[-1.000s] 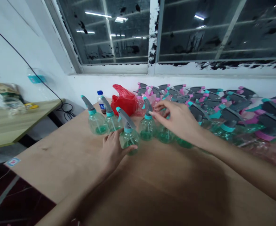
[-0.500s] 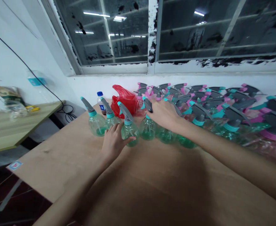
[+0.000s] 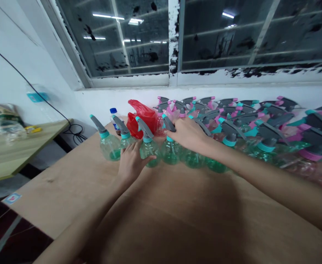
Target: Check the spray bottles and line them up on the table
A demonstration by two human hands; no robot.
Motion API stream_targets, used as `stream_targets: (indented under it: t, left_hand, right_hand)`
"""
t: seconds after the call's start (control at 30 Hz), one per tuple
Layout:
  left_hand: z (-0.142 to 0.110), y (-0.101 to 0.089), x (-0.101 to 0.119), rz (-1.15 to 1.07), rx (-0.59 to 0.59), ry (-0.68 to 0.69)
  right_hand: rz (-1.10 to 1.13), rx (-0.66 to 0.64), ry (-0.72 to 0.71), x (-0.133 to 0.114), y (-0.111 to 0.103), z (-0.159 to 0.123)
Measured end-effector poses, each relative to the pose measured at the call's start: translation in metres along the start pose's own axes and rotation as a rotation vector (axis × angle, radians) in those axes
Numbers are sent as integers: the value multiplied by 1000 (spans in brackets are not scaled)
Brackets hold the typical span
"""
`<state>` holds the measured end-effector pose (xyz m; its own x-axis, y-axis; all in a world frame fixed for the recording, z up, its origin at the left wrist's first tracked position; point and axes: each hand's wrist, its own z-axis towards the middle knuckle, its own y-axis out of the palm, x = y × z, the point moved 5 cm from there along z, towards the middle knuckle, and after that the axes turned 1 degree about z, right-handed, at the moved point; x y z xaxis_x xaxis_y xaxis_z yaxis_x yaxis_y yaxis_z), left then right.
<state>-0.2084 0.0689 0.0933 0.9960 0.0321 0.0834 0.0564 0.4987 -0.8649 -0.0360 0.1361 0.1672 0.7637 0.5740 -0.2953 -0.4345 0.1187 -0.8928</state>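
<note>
My left hand point(image 3: 130, 161) is wrapped round the base of a green spray bottle point(image 3: 148, 148) with a grey and teal trigger head, standing on the brown table point(image 3: 177, 212). My right hand point(image 3: 189, 134) rests on the trigger heads of the neighbouring green spray bottles point(image 3: 170, 152), fingers curled over them; whether it grips one I cannot make out. Two more green bottles point(image 3: 110, 145) stand to the left of my left hand.
A dense crowd of spray bottles with grey, teal and pink heads point(image 3: 254, 128) fills the back right under the window. A red plastic bag point(image 3: 143, 117) and a small blue-capped bottle point(image 3: 114, 115) sit at the back. A second table point(image 3: 12, 150) stands at left.
My left hand has pushed its bottle back into the row. My right hand has dropped from hovering with spread fingers onto the bottle heads.
</note>
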Motion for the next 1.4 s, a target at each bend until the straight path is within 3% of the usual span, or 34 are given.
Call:
stream_targets:
  t: [0.3,0.67,0.8,0.97,1.1,1.4]
  left_hand:
    - [4,0,2,-1,29,4]
    - [-9,3,0,-83,126,54]
    - [-16,-5,-17,-130,215,6]
    - [-13,-11,-53,-103,287,-203]
    - [-2,-3,-74,-67,237,-282]
    - [4,7,-92,-139,123,-243]
  right_hand:
    - [82,-86,-9,-1,-3,-3]
    - [63,-87,-26,-2,-15,-45]
    - [52,-97,-14,3,-23,-61]
    - [-30,-92,-5,5,-26,-76]
    - [-22,-109,1,5,-25,-80]
    - [70,-154,7,9,-27,-78]
